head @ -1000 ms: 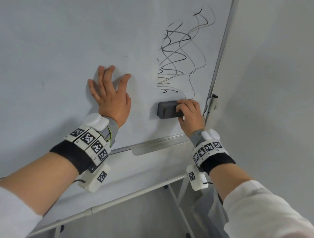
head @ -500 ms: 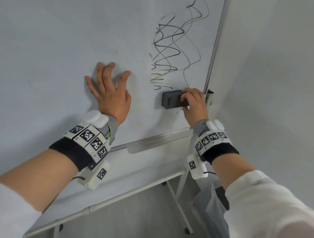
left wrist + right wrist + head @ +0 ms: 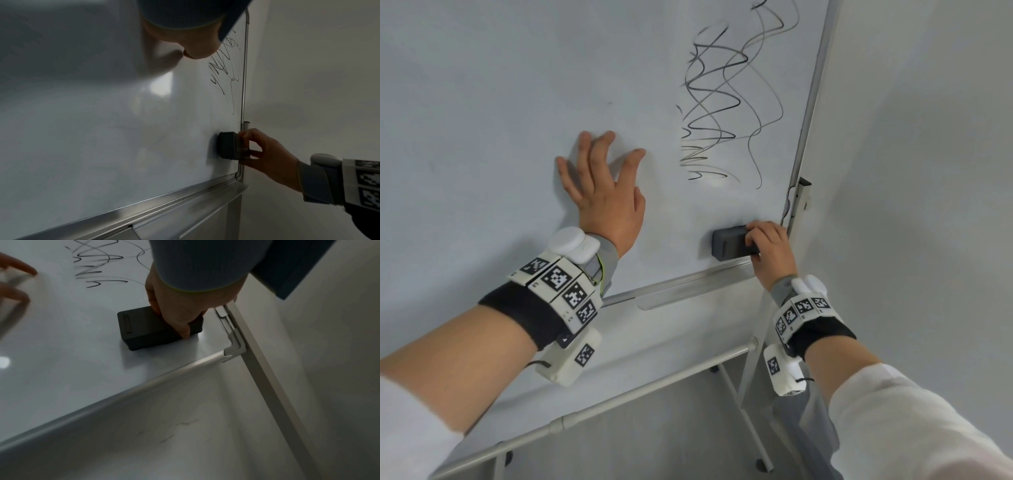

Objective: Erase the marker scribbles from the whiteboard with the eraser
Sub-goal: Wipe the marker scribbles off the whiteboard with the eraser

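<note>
— 2 hands are on the whiteboard [image 3: 500, 85]. Which one has the eraser [image 3: 729, 244]?

— The right hand [image 3: 770, 250]. Its fingers curl over the eraser's top edge and the thumb pinches it from below, and the dark block looks pressed flat against the board. It sits in the lower right corner, just above the bottom rail [image 3: 688, 281] and just beside the right frame edge.

— And the left hand [image 3: 606, 195]?

— Open, fingers spread wide, palm flat on the board, well to the left of the eraser and holding nothing.

— Where do the scribbles [image 3: 722, 102] lie from the eraser?

— Straight above it, a tall band of black loops running up beside the right edge. The eraser's long side lies across that band, so I judge an upward stroke would sweep much of its width. The right hand is nearer to the lowest lines.
</note>
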The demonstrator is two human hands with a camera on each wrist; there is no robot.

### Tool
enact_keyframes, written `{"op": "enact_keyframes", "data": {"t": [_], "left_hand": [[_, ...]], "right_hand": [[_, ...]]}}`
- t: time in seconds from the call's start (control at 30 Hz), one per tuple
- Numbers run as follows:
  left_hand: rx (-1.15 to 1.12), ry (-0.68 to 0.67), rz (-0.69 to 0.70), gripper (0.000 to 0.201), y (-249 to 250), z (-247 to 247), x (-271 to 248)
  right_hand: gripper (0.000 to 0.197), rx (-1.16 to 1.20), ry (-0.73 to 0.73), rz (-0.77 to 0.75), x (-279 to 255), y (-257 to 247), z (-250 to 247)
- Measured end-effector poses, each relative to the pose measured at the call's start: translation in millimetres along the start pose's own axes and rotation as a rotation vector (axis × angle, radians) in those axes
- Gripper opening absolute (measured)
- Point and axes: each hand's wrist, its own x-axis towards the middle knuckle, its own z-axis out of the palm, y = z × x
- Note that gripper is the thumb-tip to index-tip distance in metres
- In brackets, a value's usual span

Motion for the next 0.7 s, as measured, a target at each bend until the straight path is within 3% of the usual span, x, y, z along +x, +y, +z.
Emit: {"op": "enact_keyframes", "data": {"t": [0.4, 0.57, 0.7], "left_hand": [[-0.036, 0.0, -0.025, 0.049, 0, -4, 5], [-0.072, 0.01, -0.028, 0.051, -1, -9, 10], [-0.073, 0.005, -0.03, 0.052, -3, -14, 16]], "right_hand": [[0.037, 0.062, 0.197, -0.07, 91, -42, -50], [0.056, 0.091, 0.236, -0.063, 103, -54, -56], [0.068, 0.008, 0.2, -0.146, 86, -58, -41]]}}
